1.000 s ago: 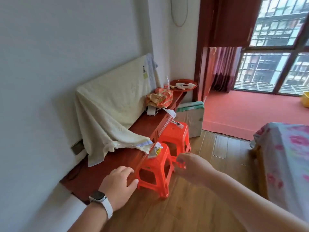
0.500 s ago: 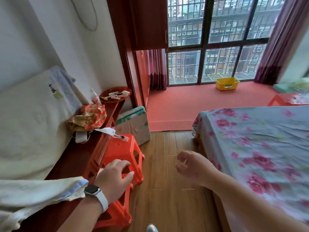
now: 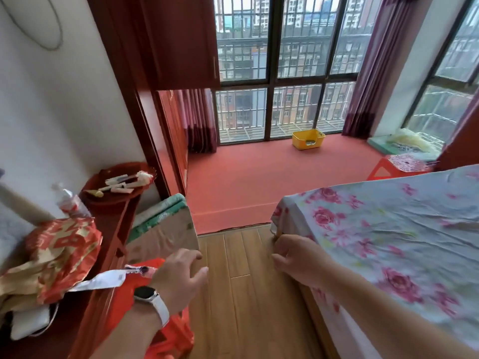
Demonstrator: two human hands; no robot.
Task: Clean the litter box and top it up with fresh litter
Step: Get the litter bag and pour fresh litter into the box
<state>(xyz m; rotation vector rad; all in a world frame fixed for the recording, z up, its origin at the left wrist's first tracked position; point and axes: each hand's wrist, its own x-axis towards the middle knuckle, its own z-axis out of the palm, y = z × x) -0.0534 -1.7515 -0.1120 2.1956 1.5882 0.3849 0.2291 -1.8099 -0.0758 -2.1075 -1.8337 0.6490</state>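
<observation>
A yellow plastic litter box [image 3: 308,139] stands on the raised red carpet by the barred window, far ahead of me. My left hand [image 3: 178,278], with a white watch on its wrist, hangs over the wooden floor beside an orange stool [image 3: 166,332]; its fingers are loosely spread and hold nothing. My right hand [image 3: 298,257] floats near the corner of the bed with loosely curled fingers, and nothing shows in it. No litter bag or scoop is visible.
A bed with a floral sheet [image 3: 388,242] fills the right. A dark red cabinet [image 3: 108,255] along the left wall carries a red-gold bag [image 3: 57,255], a bottle and a tray. A cardboard-backed pad [image 3: 166,229] leans at the carpet step. A wooden floor strip [image 3: 243,294] runs between them.
The view has swung from the left wall and stools toward the window, and the litter box has come into sight. Both hands stay in front of me, holding nothing.
</observation>
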